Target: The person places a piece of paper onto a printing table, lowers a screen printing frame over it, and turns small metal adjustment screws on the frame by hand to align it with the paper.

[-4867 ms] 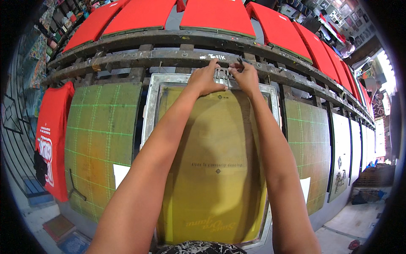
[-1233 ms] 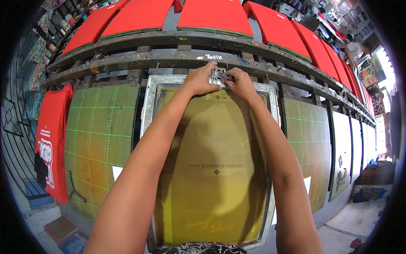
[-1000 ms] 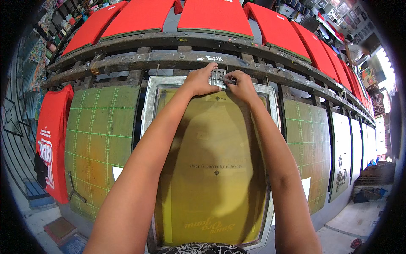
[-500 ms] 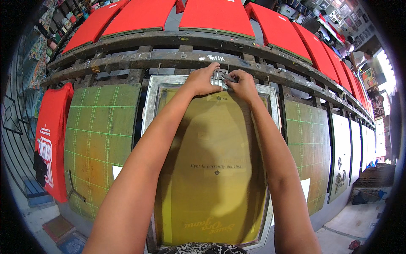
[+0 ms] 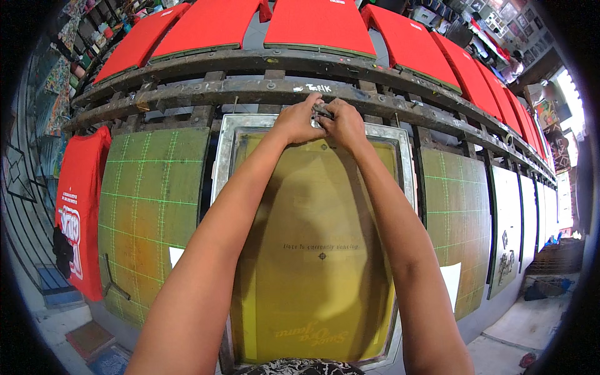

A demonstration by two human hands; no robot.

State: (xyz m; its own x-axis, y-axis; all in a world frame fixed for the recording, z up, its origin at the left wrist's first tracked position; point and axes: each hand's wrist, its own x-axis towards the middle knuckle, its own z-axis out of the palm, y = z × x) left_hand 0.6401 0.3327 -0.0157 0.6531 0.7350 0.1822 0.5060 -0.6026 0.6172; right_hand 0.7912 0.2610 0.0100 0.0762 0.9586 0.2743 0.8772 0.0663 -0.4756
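A silk-screen frame [image 5: 409,181] with a metal rim and yellow-green mesh lies lengthwise before me. At the middle of its far edge, both hands meet over a small metal bracket [image 5: 315,119], mostly covered by my fingers. My left hand [image 5: 299,122] grips the bracket from the left, thumb toward the near side. My right hand [image 5: 344,125] is closed on a small dark metal piece [image 5: 323,111] at the bracket; its exact kind is hidden. My forearms reach across the mesh, which bears dark register marks and faint lettering.
Dark metal rails [image 5: 244,91] run across beyond the frame. Green gridded printing boards flank it, one at left [image 5: 153,206] and one at right [image 5: 456,206]. Red shirts [image 5: 319,28] lie on boards past the rails; another red shirt [image 5: 81,212] hangs at far left.
My right hand has moved left, close against my left hand, and turned with the dark metal piece. My left hand stays at the bracket.
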